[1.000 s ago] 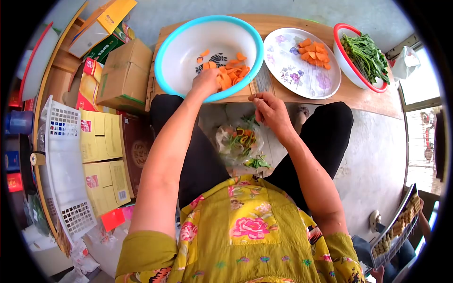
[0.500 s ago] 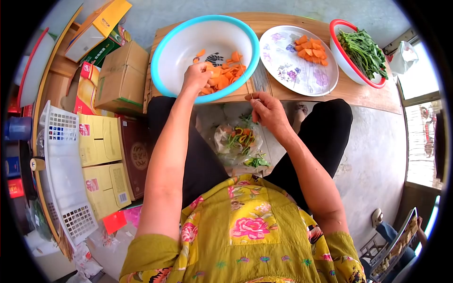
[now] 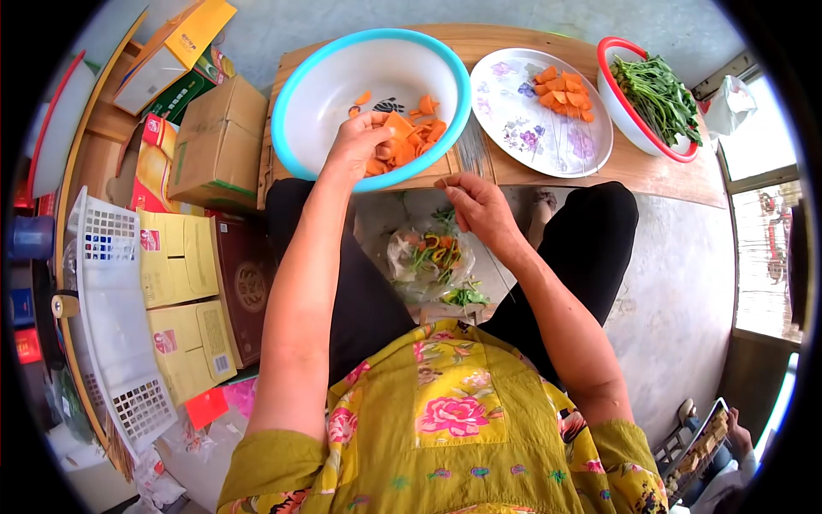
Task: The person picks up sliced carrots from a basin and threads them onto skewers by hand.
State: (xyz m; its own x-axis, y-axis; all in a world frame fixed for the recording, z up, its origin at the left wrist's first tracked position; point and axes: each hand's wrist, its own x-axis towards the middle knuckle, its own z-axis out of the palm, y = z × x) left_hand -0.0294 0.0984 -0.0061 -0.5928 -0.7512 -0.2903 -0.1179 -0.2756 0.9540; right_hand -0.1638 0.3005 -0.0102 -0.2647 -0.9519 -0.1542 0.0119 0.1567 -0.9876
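My left hand [image 3: 358, 147] is closed on a carrot slice [image 3: 399, 127] inside the white basin with a blue rim [image 3: 287, 111]. More orange carrot slices [image 3: 428, 133] lie beneath and beside its fingers. Just outside the basin's near right side, my right hand [image 3: 481, 210] pinches a thin skewer, whose shaft slants down toward my lap. A small orange-brown bit shows at its fingertips, too small to make out. Between basin and plate lies a bundle of thin skewers [image 3: 471, 147]. The floral plate [image 3: 505, 107] carries carrot slices [image 3: 563, 92] with thin skewers running from them.
Leafy greens [image 3: 658, 98] fill a red-rimmed bowl [image 3: 610, 68] at the wooden table's [image 3: 668, 176] right end. A plastic bag of scraps [image 3: 428, 261] sits on the floor between my legs. Cardboard boxes [image 3: 218, 141] stand left. Another person's hand [image 3: 738, 433] shows lower right.
My left hand has raised a carrot slice slightly into clearer view. My right hand has shifted a little toward me, tilting the skewer. The other person at lower right has moved.
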